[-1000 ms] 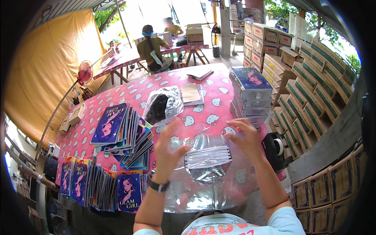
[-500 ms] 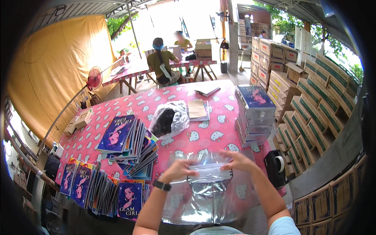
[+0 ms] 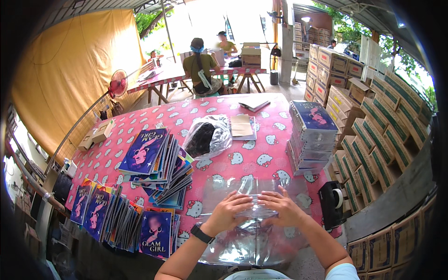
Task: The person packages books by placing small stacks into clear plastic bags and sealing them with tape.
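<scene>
Clear plastic sheets or bags [image 3: 242,249] lie in a shiny layer at the near edge of the table. My left hand [image 3: 231,212], with a dark band on its wrist, rests on the plastic, its fingers outstretched and pointing right. From the other side my right hand [image 3: 277,207] lies over the same plastic, fingers spread, its tips almost meeting the left ones. A folded band of plastic shows under the fingertips; what it covers, if anything, is hidden by the hands. Left of my hands lean piles of spiral notebooks [image 3: 142,151] with purple covers.
A tall stack of plastic-wrapped notebooks [image 3: 311,140] stands right, above a black tape dispenser [image 3: 330,201]. Farther back are a bag of black material [image 3: 205,137], a tan paper pad [image 3: 241,125] and a lone notebook [image 3: 254,103]. Cartons [image 3: 373,144] line the right; people sit at another table.
My hands have come closer together and flattened onto the plastic. The silvery spiral-edged thing seen between them before is now mostly covered. The whole view has shifted slightly.
</scene>
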Available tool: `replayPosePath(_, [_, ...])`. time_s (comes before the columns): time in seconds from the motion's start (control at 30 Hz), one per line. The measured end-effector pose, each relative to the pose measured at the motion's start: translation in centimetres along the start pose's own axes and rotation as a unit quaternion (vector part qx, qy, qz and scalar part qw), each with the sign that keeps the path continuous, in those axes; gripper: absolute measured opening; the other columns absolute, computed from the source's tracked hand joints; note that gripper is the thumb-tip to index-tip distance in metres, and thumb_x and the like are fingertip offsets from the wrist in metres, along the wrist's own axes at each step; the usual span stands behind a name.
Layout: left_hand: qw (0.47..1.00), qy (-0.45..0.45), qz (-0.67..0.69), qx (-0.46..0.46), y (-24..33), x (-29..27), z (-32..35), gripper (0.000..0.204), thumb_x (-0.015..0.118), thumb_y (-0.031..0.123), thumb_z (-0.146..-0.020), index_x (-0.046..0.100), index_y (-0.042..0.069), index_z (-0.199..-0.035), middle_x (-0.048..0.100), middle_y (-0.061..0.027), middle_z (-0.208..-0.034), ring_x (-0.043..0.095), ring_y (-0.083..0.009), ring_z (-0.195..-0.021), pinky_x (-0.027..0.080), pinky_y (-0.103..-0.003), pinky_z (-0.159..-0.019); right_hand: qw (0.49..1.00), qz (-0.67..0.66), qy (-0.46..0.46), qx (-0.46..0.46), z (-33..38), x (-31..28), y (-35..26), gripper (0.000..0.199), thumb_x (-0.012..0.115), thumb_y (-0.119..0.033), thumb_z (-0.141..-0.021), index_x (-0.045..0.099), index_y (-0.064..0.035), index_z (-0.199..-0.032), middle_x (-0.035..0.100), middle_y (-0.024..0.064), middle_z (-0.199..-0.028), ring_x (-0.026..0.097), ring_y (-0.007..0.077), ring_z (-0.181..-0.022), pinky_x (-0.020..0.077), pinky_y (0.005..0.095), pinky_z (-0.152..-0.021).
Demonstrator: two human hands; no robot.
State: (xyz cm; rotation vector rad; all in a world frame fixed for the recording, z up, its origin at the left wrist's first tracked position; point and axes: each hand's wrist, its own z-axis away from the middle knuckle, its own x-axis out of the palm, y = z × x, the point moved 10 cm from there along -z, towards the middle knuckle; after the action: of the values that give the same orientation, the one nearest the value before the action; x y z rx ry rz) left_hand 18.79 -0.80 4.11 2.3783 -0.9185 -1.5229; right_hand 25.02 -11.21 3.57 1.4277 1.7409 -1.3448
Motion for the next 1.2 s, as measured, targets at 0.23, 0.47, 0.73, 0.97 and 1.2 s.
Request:
replayPosePath(0.23, [0.995, 0.090, -0.006, -0.030, 0.1, -0.4, 0.6, 0.023, 0.066, 0.009, -0.075, 0.069, 0.011, -0.097, 0.066, -0.0066, -0.096, 0.062, -0.0249, -0.093, 0.052, -0.035, -0.074, 0.992, -0.005, 0.126, 0.016, 0.0, -0.9, -0.9, 0.020, 0.068, -0.008, -0.073, 0.064, -0.0078, -0.092, 0.061, 0.0050, -0.091, 0.055, 0.0250, -0.086, 0.0462, 0.0369, -0.079])
replayPosePath(0.47, [0.975, -0.013, -0.089, -0.203, -2.2, 0.1, -0.7, 0.033, 0.073, 0.022, -0.068, 0.067, 0.010, -0.099, 0.064, -0.0049, -0.080, 0.062, -0.0249, -0.077, 0.050, -0.036, -0.062, 0.999, -0.010, 0.026, 0.040, -1.8, -0.5, -0.1, 0.014, 0.068, -0.014, -0.074, 0.059, -0.0050, -0.080, 0.058, 0.0090, -0.084, 0.056, 0.0279, -0.080, 0.0459, 0.0394, -0.071])
replayPosePath(0.73, [0.928, -0.103, 0.190, -0.304, -8.2, 2.1, -2.3, 0.045, 0.080, 0.032, -0.068, 0.068, 0.004, -0.102, 0.064, -0.0062, -0.080, 0.061, -0.0138, -0.071, 0.048, -0.026, -0.065, 0.979, 0.068, 0.119, 0.149, -2.5, -4.4, 2.9, 0.027, 0.077, -0.021, -0.067, 0.062, -0.0016, -0.079, 0.061, 0.0110, -0.081, 0.060, 0.0283, -0.077, 0.0473, 0.0376, -0.069])
replayPosePath(0.97, [0.918, 0.068, 0.243, -0.305, -9.5, 2.9, -0.9, 0.018, 0.073, 0.020, -0.076, 0.073, 0.005, -0.085, 0.064, -0.0048, -0.080, 0.056, -0.0145, -0.084, 0.045, -0.028, -0.076, 0.795, 0.224, 0.363, 0.432, 23.2, -12.8, 10.1, 0.019, 0.068, -0.013, -0.075, 0.063, 0.0023, -0.086, 0.061, 0.0135, -0.082, 0.059, 0.0252, -0.079, 0.0465, 0.0349, -0.072])
replayPosePath(1.2, [0.914, 0.075, 0.254, -0.306, -9.9, 3.0, -0.9, 0.018, 0.073, 0.022, -0.074, 0.073, 0.006, -0.083, 0.065, -0.0044, -0.078, 0.056, -0.0175, -0.089, 0.042, -0.032, -0.082, 0.654, -0.146, 0.290, 0.684, 42.8, -3.5, 18.6, 0.027, 0.069, -0.020, -0.079, 0.062, 0.0012, -0.095, 0.059, 0.0151, -0.106, 0.053, 0.0223, -0.100, 0.0409, 0.0344, -0.086])
